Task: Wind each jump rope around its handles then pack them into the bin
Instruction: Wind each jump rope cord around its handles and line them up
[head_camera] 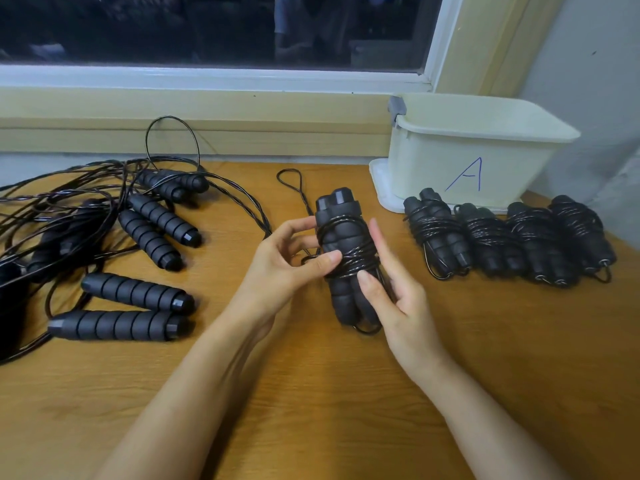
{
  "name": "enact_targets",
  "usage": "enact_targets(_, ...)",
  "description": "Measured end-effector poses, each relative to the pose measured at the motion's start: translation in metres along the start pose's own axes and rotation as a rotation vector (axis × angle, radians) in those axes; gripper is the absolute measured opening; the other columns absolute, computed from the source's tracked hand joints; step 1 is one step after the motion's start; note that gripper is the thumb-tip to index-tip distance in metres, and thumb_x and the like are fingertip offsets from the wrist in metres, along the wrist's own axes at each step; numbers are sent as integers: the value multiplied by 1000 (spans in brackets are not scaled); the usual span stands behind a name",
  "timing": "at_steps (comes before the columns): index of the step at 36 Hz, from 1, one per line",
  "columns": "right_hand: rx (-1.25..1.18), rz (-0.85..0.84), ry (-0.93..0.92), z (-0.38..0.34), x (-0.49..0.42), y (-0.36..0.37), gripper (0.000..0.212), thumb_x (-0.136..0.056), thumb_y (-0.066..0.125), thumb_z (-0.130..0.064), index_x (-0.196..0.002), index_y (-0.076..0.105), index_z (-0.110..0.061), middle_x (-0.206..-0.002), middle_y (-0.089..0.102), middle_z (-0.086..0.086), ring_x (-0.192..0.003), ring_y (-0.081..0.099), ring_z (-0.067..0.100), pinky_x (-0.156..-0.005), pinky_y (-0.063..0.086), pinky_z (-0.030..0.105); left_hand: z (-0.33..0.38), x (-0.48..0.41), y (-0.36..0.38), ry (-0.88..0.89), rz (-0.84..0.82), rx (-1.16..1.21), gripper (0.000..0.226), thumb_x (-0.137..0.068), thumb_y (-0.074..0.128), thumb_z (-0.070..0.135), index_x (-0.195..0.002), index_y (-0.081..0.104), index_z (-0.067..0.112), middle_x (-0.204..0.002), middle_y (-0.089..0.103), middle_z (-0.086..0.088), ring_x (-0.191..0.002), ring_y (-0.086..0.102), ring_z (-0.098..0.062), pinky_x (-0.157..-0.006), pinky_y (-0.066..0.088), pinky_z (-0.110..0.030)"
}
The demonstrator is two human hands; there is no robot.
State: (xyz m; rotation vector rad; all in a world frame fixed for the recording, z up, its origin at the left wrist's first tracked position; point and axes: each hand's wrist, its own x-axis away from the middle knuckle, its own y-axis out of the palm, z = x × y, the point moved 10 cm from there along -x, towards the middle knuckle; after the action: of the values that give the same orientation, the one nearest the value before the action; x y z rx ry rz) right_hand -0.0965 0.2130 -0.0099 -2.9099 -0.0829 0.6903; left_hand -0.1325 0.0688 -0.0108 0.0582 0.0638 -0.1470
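Between my two hands, over the wooden table (329, 393), stood one half-wound jump rope (343, 244), its two foam handles side by side and upright, cord coiled round their middle. My left hand (287, 261) gripped it from the left, thumb pressed flat on the coils and fingers curled round the back. My right hand (398, 299) pinched the lower half, thumb on the front of the handles, the other fingers reaching up straight along the right flank; the forefinger was blurred. One unwound tail of cord (290, 180) ran away beyond the left hand and ended in a loop on the table. Right of the grip lay four wound bundles (509, 240) in a row, touching one another. Beyond them stood one cream bin (460, 157) marked with a blue A. Well to the left of the grip I counted six loose handles (149, 237) plainly, with more half hidden in a tangle of cord.
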Motion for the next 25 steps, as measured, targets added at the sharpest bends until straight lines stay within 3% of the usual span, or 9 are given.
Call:
enact_targets(4, 283, 116, -137, -13, 3, -2, 49, -100, 47, -7, -148, 42, -20, -155, 39, 3, -144, 33, 5, -114, 30, 17, -5, 0, -1, 11, 95, 52, 55, -70, 80, 15, -121, 58, 15, -81, 71, 12, -70, 65, -2, -62, 49, -15)
enact_targets(6, 395, 162, -197, -16, 6, -2, 45, -101, 46, -5, -145, 47, -11, -154, 41, 7, -141, 38, 7, -110, 33, 14, -9, 0, -1, 6, 144, 65, 57, -67, 80, 19, -119, 58, 15, -75, 70, 14, -68, 65, -1, -60, 50, -15)
enact_targets(8, 517, 167, -203, -17, 7, 0, 44, -103, 41, -15, -147, 47, -15, -155, 41, 4, -138, 44, 11, -105, 43, 20, -16, 0, -3, -14, 193, 69, 61, -63, 82, 24, -118, 58, 14, -77, 69, 12, -74, 67, -5, -63, 51, -20)
enact_targets(10, 739, 153, -191, -17, 8, 5, 50, -101, 39, -29, -150, 43, -18, -155, 41, 2, -132, 52, 17, -85, 58, 31, -24, 0, -6, -39, 235, 68, 57, -67, 86, 20, -117, 59, 14, -82, 67, 8, -79, 67, -11, -67, 52, -26)
enact_targets(13, 996, 73, -94, -12, 7, 15, 81, -87, 52, -56, -153, 32, -15, -152, 43, 4, -126, 55, 20, -57, 56, 30, -34, 0, -3, -93, 257, 65, 53, -72, 87, 18, -116, 58, 13, -83, 63, 2, -74, 66, -8, -68, 52, -26)
enact_targets(15, 1108, 33, -40, -8, 6, 17, 100, -75, 67, -62, -153, 33, -10, -147, 48, 8, -120, 59, 20, -55, 54, 26, -36, 2, 2, -108, 237, 45, 49, -77, 82, 19, -118, 57, 14, -83, 63, 3, -70, 65, -4, -64, 51, -22)
enact_targets(18, 1204, 33, -34, -9, 5, 11, 107, -66, 83, -50, -151, 35, -5, -140, 55, 13, -103, 68, 22, -50, 52, 25, -30, 4, 7, -98, 181, -12, 51, -80, 78, 23, -124, 55, 13, -90, 68, 0, -78, 67, -7, -70, 54, -24)
enact_targets(22, 1158, 32, 45, -13, 6, -14, 106, -73, 77, -48, -155, 20, -13, -141, 53, 8, -102, 68, 22, -49, 46, 24, -10, 4, 18, 6, -19, -142, 51, -86, 74, 22, -131, 54, 10, -95, 72, 7, -88, 69, -2, -86, 54, -21)
enact_targets(25, 1131, -32, 132, -15, 13, -35, 98, -90, 57, -55, -158, -7, -26, -159, 30, -4, -127, 53, 17, -74, 47, 26, -2, 3, 20, 190, -139, -629, 75, -73, 66, 71, -134, 51, 30, -114, 67, 21, -113, 57, 5, -106, 32, -24)
